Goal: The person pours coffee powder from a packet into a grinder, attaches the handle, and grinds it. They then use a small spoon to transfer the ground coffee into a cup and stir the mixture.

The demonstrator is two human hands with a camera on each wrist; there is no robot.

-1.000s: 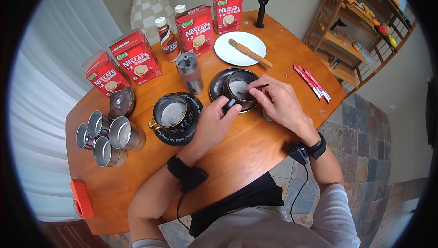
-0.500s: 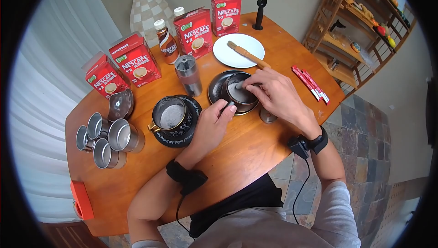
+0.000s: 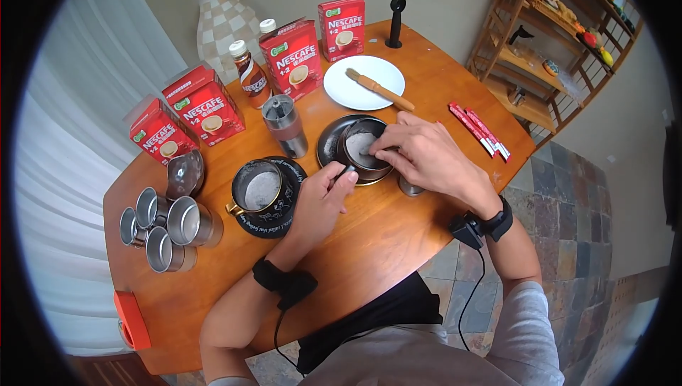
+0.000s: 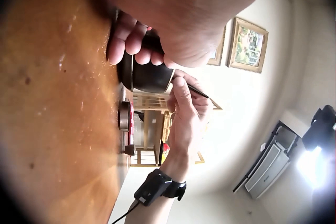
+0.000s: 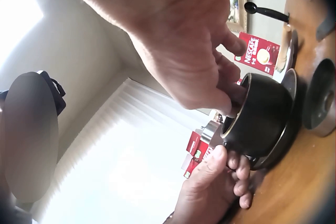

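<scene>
A black cup (image 5: pixel 262 113) of whitish powder (image 3: pixel 358 143) stands on a dark saucer (image 3: pixel 327 146). My left hand (image 3: pixel 323 201) grips its handle, thumb on top, fingers curled beneath. Over the cup's right side, my right hand (image 3: pixel 435 155) pinches a thin dark-handled spoon (image 4: pixel 198 92) that dips inside; its lower end is mostly hidden by fingers and rim. Left of my left hand, a second cup (image 3: pixel 235 181) with a gold handle also contains pale powder, on a black saucer (image 3: pixel 297 171) with white lettering.
Several metal cups (image 3: pixel 186 221) cluster at the left. A grinder (image 3: pixel 285 129), red Nescafe boxes (image 3: pixel 293 59) and a bottle (image 3: pixel 251 79) line the back. Beyond the black cup lies a white plate (image 3: pixel 337 91) with a brush (image 3: pixel 380 89). Red sachets (image 3: pixel 477 130) lie right; a small metal piece (image 3: pixel 410 188) stands beside my right hand.
My right hand has shifted around the cup's rim with the spoon, its fingers now lower over the powder. My left hand keeps the handle. The head view has turned slightly.
</scene>
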